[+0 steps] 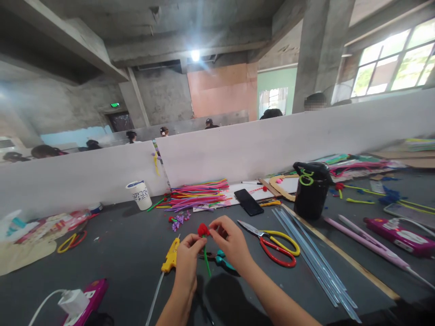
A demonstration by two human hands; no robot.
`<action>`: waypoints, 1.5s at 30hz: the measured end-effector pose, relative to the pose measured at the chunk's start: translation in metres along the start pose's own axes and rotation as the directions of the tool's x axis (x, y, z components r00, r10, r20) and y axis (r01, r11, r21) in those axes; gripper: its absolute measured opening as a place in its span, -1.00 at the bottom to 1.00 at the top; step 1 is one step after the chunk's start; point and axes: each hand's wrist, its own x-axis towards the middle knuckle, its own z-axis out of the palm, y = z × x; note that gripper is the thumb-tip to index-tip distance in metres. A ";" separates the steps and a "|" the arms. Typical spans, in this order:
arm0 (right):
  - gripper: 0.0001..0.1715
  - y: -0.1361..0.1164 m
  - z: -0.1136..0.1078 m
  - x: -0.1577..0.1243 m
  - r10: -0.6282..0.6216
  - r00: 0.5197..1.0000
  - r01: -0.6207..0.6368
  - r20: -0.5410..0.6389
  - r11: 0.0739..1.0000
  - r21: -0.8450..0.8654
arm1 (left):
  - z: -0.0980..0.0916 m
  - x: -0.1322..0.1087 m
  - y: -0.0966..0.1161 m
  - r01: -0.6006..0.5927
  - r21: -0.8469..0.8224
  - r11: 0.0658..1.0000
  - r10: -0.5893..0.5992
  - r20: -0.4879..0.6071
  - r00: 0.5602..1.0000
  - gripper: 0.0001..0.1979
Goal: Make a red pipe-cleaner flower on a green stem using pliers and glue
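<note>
A red pipe-cleaner flower (203,229) with a green stem (207,262) is held up between my two hands over the dark table. My left hand (190,249) pinches it just below the red head. From the other side, the thumb and fingertips of my right hand (229,237) close on the edge of the red head. Behind my hands lie pliers with teal handles (222,260), partly hidden. A yellow glue gun (171,256) with a clear glue stick rests left of my left hand. Scissors with red and yellow handles (275,246) lie right of my right hand.
Colourful pipe cleaners (200,194) lie beyond my hands, near a phone (248,202) and a white cup (140,195). Clear glue sticks (309,258), a black bottle (311,190) and a pink curling iron (367,242) are on the right. A white partition (238,151) runs behind.
</note>
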 end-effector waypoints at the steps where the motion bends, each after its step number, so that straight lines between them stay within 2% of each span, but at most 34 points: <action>1: -0.88 -0.004 -0.005 0.003 -0.079 0.997 0.080 0.021 0.996 -0.044 | -0.002 -0.002 0.001 0.007 -0.013 1.000 -0.007 0.016 1.000 -0.73; 3: -0.84 -0.009 -0.014 0.008 -0.234 0.968 0.244 0.087 0.961 -0.132 | -0.006 -0.007 0.005 0.014 -0.041 0.999 -0.012 0.044 0.999 -0.83; 5: -0.81 -0.011 -0.020 0.012 -0.358 0.919 0.387 0.164 0.898 -0.210 | -0.008 -0.011 0.012 0.015 -0.070 0.997 -0.011 0.061 0.998 -0.82; 8: -0.78 -0.011 -0.024 0.017 -0.468 0.846 0.530 0.256 0.793 -0.302 | -0.009 -0.015 0.025 0.038 -0.087 0.995 -0.031 0.086 0.996 -0.83; 13: -0.76 -0.007 -0.023 0.027 -0.545 0.762 0.647 0.349 0.666 -0.371 | -0.010 -0.011 0.039 0.064 -0.048 0.997 -0.059 0.103 0.993 -0.87; 19: -0.82 -0.004 -0.022 0.041 -0.569 0.706 0.707 0.422 0.597 -0.379 | -0.011 -0.001 0.040 0.032 0.008 0.999 -0.032 0.077 0.997 -0.89; 23: -0.79 -0.003 -0.020 0.045 -0.575 0.709 0.704 0.407 0.604 -0.373 | -0.010 0.001 0.041 -0.018 0.035 0.999 0.017 0.030 0.999 -0.88; 32: -0.78 -0.004 -0.006 0.039 -0.525 0.824 0.564 0.212 0.733 -0.379 | -0.009 -0.002 0.040 -0.186 0.145 0.972 0.198 -0.073 0.978 -0.85; 35: -0.79 -0.009 -0.005 0.039 -0.508 0.843 0.535 0.175 0.757 -0.375 | -0.009 -0.001 0.043 -0.241 0.192 0.951 0.259 -0.079 0.963 -0.84; 40: -0.80 -0.012 -0.010 0.041 -0.550 0.810 0.582 0.201 0.714 -0.391 | -0.011 0.000 0.045 -0.218 0.212 0.953 0.234 -0.054 0.971 -0.83; 45: -0.81 -0.007 -0.017 0.045 -0.615 0.725 0.687 0.311 0.607 -0.399 | -0.011 0.001 0.045 -0.162 0.195 0.967 0.169 -0.019 0.985 -0.85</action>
